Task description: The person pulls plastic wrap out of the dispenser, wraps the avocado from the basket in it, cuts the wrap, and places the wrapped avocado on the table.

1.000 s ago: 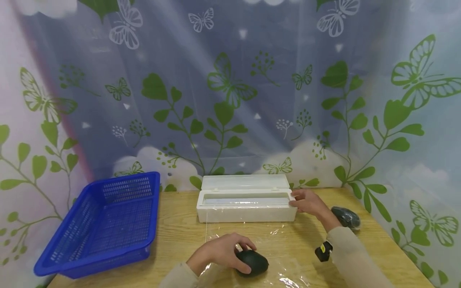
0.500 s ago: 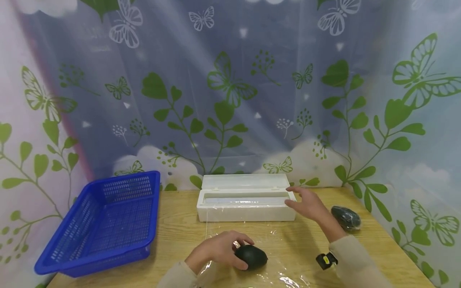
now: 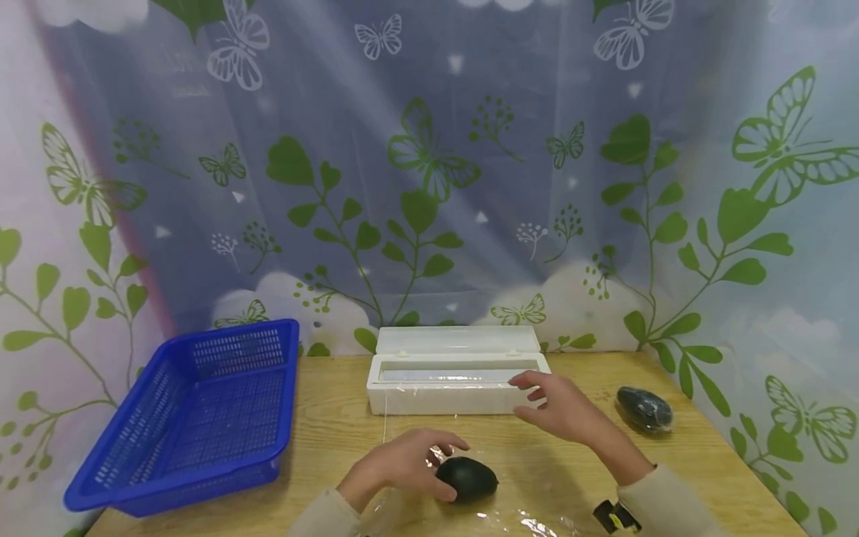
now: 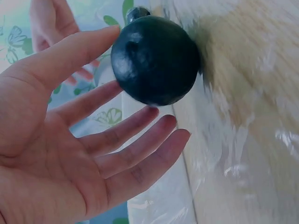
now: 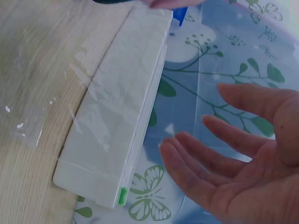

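A dark green avocado [image 3: 467, 479] lies on clear plastic film [image 3: 537, 522] spread over the table. Around its left side is my left hand [image 3: 409, 466]; the thumb reaches its front and the index finger is lifted off its top. In the left wrist view the fingers are spread, with thumb and index tips at the near end of the avocado [image 4: 156, 60]. The film leads from a white film dispenser box [image 3: 459, 400], its lid raised at the back. My right hand [image 3: 560, 406], fingers loosely bent and holding nothing, hovers before the box's right end.
A blue plastic basket [image 3: 201, 477] stands on the left of the wooden table [image 3: 329, 418]. At the right lies a second dark avocado [image 3: 644, 409] wrapped in film. A curtain [image 3: 429, 224] printed with butterflies and leaves hangs behind.
My right hand has left the right end of the box and moved left and toward me. My left hand's fingers have loosened slightly around the avocado, which stays nearly in place.
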`<state>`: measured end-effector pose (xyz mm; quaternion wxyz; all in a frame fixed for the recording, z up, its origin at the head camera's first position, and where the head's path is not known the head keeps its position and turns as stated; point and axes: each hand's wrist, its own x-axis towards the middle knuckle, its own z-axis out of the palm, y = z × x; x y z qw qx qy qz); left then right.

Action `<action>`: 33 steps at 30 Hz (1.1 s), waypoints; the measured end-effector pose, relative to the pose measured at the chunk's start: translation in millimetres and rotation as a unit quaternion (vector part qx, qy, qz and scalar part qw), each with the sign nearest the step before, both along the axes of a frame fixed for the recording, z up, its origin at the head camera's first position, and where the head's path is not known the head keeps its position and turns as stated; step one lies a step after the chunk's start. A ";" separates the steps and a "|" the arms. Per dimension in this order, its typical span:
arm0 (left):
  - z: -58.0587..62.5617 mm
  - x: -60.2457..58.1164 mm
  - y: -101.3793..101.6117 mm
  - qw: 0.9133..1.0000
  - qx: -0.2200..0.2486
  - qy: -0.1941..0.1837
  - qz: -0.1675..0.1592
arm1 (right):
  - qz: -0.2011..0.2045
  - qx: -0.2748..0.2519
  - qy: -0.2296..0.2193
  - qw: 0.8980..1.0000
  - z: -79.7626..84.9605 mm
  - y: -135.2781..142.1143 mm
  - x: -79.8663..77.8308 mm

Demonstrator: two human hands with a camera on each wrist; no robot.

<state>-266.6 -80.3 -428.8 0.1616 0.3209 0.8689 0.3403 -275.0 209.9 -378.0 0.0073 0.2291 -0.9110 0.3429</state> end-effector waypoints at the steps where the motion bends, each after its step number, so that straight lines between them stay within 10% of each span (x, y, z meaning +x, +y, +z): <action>1: 0.9 1.1 -1.8 1.000 0.002 0.005 0.002 | 0.016 -0.001 -0.010 1.000 -0.6 0.2 2.7; 10: 3.4 11.3 -17.8 0.999 -0.001 0.029 0.022 | 0.164 0.059 -0.089 0.981 -15.0 -4.7 25.6; 25: -5.4 43.4 -11.5 0.992 -0.112 0.059 -0.027 | 0.202 0.133 -0.094 0.966 -20.9 -25.9 36.0; 33: -9.8 40.9 -12.9 0.993 -0.072 0.028 0.085 | 0.207 0.149 -0.110 0.961 -24.0 -35.6 35.5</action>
